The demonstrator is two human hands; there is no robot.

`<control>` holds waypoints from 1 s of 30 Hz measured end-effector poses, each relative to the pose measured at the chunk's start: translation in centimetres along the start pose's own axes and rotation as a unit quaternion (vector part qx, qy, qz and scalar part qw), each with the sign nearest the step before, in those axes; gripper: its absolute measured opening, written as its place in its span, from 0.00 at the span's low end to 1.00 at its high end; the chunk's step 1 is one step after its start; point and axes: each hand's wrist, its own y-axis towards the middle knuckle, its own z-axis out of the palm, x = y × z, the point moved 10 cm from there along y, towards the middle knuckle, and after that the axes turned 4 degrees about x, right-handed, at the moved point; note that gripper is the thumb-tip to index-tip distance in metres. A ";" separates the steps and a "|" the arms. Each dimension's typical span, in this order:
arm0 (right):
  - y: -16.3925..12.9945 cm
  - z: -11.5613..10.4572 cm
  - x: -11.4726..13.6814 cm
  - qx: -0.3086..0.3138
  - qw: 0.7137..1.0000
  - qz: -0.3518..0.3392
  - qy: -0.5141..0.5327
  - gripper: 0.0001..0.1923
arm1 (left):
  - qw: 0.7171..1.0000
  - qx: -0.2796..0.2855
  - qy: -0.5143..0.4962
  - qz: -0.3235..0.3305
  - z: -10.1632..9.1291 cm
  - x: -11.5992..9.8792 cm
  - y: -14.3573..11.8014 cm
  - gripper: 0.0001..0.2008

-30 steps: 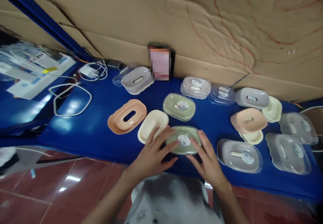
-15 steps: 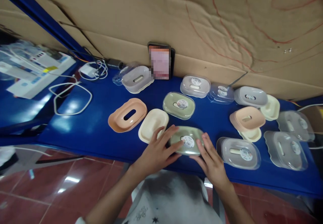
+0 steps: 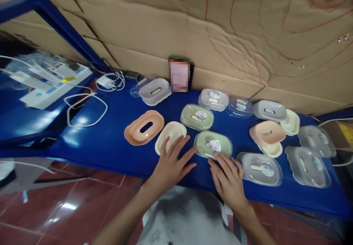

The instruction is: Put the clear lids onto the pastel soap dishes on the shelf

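Observation:
A green soap box with a clear lid and a round label lies in front of me. My left hand is open, fingers spread over the near part of a cream tray; one fingertip reaches the green box's left edge. At the box's near edge is my right hand, open, its fingertips at or just over the rim; whether they touch is unclear. Behind lies a second green soap box, also lidded. To the left, an orange soap box shell shows its slot.
Lidded grey soap boxes stand on the right, beside an orange shell resting on a cream tray. Clear lids are stacked at the back. A phone leans on the cardboard wall. Cables and a power strip occupy the left.
Both hands have let go of the near green soap box, which now sits farther back on the table. My left hand is drawn off to its left, my right hand to its near side.

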 end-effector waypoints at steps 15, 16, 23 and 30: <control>1.1 0.0 -1.1 -0.055 0.995 0.063 -0.055 0.41 | 0.981 -0.098 0.050 -0.160 -4.4 7.3 -3.3 0.19; 1.1 0.1 -1.2 -0.052 0.995 0.068 -0.054 0.40 | 0.977 -0.096 0.059 -0.181 -4.5 8.2 -3.7 0.19; 2.0 0.6 -2.8 -0.021 0.991 0.123 -0.048 0.39 | 0.958 -0.056 0.082 -0.270 -4.6 12.8 -6.3 0.16; 3.9 4.7 4.9 0.143 0.985 -0.081 0.045 0.40 | 0.956 -0.118 0.002 -0.269 -6.4 13.0 -7.8 0.15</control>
